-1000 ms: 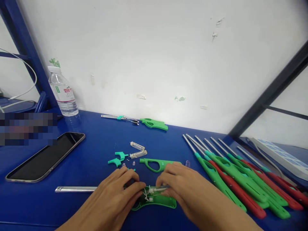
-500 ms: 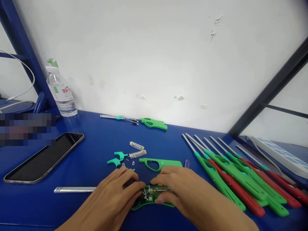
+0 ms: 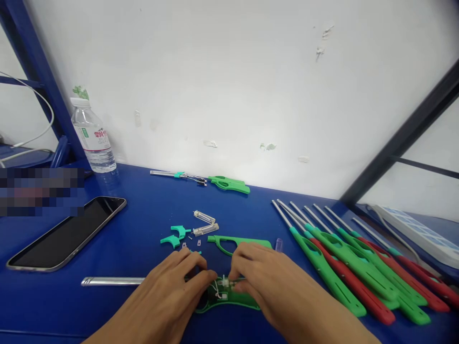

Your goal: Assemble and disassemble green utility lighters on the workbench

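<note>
An opened green lighter body point(image 3: 233, 306) lies at the front middle, with white wires and a small clear part point(image 3: 225, 282) inside. My left hand point(image 3: 175, 291) covers its left end, thumb and fingers closed on the green body near the wires. A silver metal tube point(image 3: 113, 282) extends left from under that hand. My right hand point(image 3: 261, 282) has thumb and fingertips pinched on the clear part inside the body. Beyond it, partly behind my right hand, lies a green half shell point(image 3: 251, 240).
Teal triggers point(image 3: 175, 236) and clear fuel tanks point(image 3: 205, 224) lie past my hands. A green shell stack point(image 3: 229, 184) is near the wall. Assembled green and red lighters point(image 3: 355, 258) are at right; a phone point(image 3: 68, 234) and bottle point(image 3: 93, 138) are at left.
My right thumb and fingers have drawn together and shifted onto the clear part, exposing more of the green body's right side. My left hand stays nearly where it was.
</note>
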### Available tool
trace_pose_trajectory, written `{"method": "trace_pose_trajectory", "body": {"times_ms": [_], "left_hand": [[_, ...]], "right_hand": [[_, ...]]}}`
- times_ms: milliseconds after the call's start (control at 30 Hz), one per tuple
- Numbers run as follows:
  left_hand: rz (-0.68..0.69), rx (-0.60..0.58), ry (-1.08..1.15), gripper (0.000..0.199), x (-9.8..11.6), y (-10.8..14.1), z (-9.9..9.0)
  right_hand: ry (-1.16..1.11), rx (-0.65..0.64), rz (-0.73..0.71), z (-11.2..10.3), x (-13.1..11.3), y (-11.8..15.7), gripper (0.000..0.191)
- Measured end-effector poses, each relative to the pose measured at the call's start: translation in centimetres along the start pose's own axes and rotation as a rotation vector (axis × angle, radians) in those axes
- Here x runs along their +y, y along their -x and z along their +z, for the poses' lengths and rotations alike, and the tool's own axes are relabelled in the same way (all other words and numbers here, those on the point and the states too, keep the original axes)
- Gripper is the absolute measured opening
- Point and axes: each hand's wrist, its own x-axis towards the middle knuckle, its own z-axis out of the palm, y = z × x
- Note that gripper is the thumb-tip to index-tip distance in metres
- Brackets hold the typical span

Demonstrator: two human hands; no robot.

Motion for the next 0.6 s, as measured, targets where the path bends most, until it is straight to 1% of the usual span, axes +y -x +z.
{"method": "trace_pose_trajectory", "body": {"times_ms": [67,100,200,300,367,500,600], "left_hand": [[0.010,-0.005,-0.008,0.036,-0.01,-0.04,0.02],[0.015,-0.004,-0.012,0.035,-0.01,-0.08,0.04],[0.018,0.005,-0.021,0.034,0.03,-0.25,0.03],[0.020,0.006,-0.025,0.035,0.15,-0.33,-0.05],[0.026,0.008,-0.024,0.035,0.24,-0.30,-0.11],[0.029,0.020,-0.015,0.032,0.33,-0.29,-0.15],[0.026,0.034,-0.008,0.031,0.26,-0.50,-0.14]], "right_hand": [[0.024,-0.100,-0.028,-0.26,-0.10,0.11,0.044],[0.011,-0.122,-0.017,-0.42,-0.15,0.19,0.038],[-0.077,-0.101,0.059,-0.75,-0.30,0.36,0.022],[-0.080,-0.150,0.091,-0.62,-0.40,0.24,0.021],[-0.047,-0.166,0.071,-0.36,-0.37,0.12,0.022],[-0.029,-0.124,0.005,0.12,-0.08,0.17,0.023],[-0.052,-0.117,0.012,-0.05,0.02,0.27,0.023]]}}
